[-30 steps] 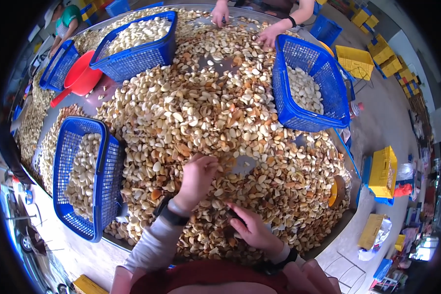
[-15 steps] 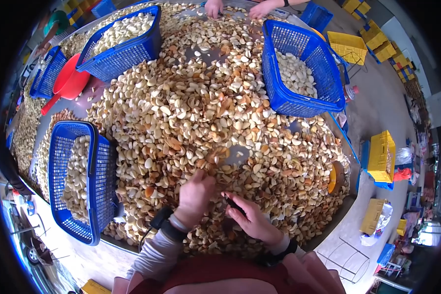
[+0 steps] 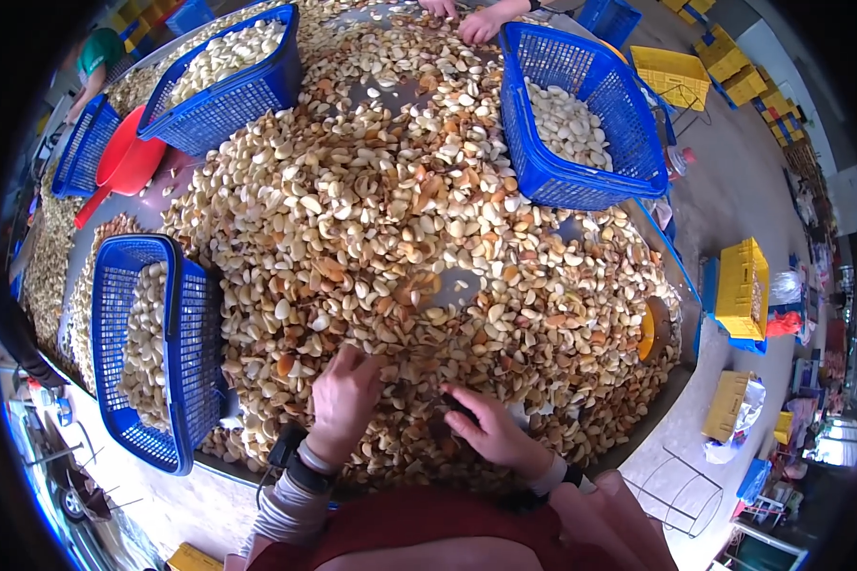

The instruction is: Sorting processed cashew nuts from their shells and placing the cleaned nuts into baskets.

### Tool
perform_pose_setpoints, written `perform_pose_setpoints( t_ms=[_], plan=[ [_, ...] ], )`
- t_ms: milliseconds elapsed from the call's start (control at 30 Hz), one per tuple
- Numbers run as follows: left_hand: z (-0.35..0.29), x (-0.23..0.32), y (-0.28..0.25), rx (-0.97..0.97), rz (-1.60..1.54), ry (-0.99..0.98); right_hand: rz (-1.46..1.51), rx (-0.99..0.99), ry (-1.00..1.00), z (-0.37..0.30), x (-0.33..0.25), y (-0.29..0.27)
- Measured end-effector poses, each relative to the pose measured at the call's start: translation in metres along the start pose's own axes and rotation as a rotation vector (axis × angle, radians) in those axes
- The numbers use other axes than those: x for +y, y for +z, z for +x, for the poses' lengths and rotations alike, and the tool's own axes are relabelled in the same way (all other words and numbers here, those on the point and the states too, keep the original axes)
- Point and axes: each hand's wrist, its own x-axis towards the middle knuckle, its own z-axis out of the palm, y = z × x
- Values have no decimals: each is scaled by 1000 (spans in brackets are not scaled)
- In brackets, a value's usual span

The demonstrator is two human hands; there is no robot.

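Right hand [image 3: 495, 435] grips dark object [image 3: 458, 406] — any writing illegible.

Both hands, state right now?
Left hand: fingers curled, over the pile; cannot tell if anything is held.
Right hand: closed on a small dark object.

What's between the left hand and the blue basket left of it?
Head view: loose pale and brown pieces cover the stretch between left hand and blue basket.

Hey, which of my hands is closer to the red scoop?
Left. The left hand is below right of the red scoop in the picture; the right hand is farther right and lower.
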Motion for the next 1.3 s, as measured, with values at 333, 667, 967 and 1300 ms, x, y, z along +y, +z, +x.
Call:
perform_pose_setpoints(
  t_ms=[333,667,967,1300],
  plan=[
    [13,9,36,-67,19,144,5,103,3,4,8,-10],
    [5,10,25,-28,-164,197,-8,93,-42,12,-2,-5],
    [21,12,7,-620,-1292,-263,-1,22,-87,9,-12,-14],
    [5,-1,1,-529,-1412,-266,32,-142,-216,22,-36,-14]
  ],
)
